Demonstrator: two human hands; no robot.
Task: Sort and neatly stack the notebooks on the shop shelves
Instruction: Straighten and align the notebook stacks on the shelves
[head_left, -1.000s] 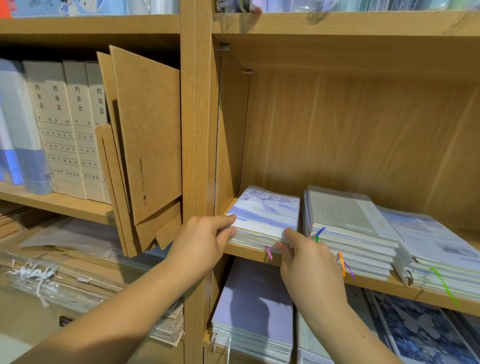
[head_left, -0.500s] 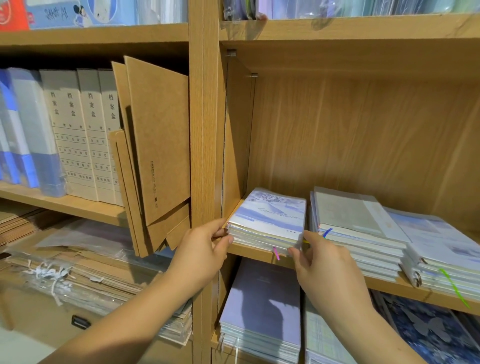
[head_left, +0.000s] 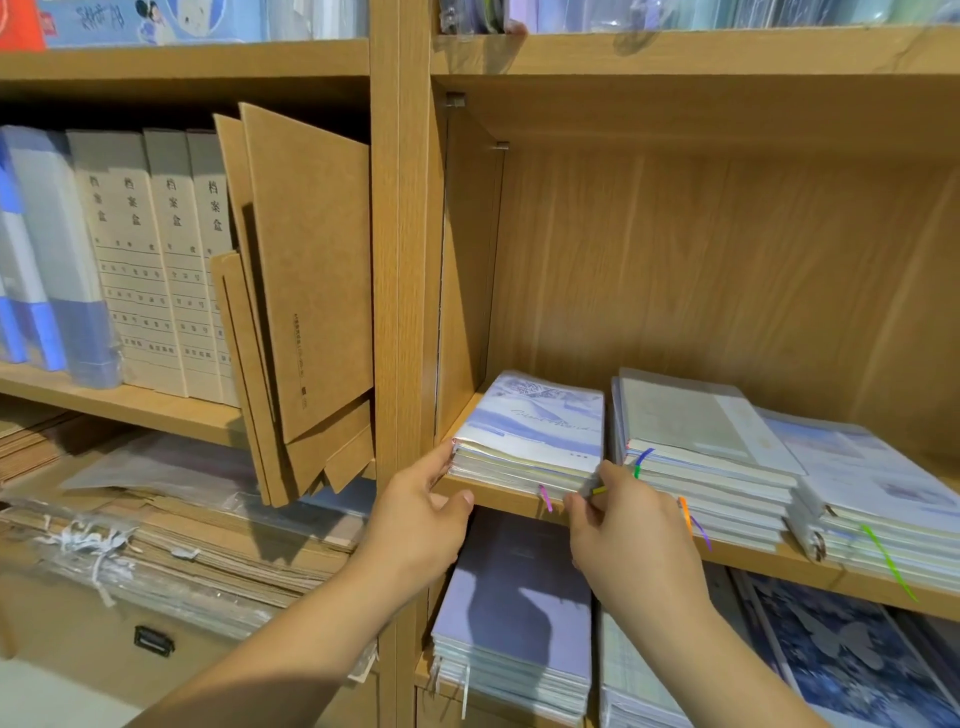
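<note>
A stack of notebooks with a pale blue-and-white cover (head_left: 535, 421) lies at the left end of the middle shelf (head_left: 498, 496), against the side panel. My left hand (head_left: 421, 514) touches the stack's front left corner with its fingertips, and its thumb lies under the shelf edge. My right hand (head_left: 618, 525) pinches the stack's front right corner between thumb and forefinger, by a yellow ribbon. Two more notebook stacks (head_left: 696, 441) (head_left: 872, 499) lie to the right, with coloured ribbon markers hanging over the edge.
Brown cardboard folders (head_left: 306, 291) lean against the upright post (head_left: 397, 260) in the left bay, next to beige file boxes (head_left: 156, 260). Below are purple notebook stacks (head_left: 514, 613) and a dark blue butterfly cover (head_left: 841, 649). Bundled paper packs (head_left: 156, 545) fill the lower left shelf.
The left stack has slid back a little from the shelf's front edge. My right hand shifted from the stack's front to its right corner. My left hand stays at the left corner.
</note>
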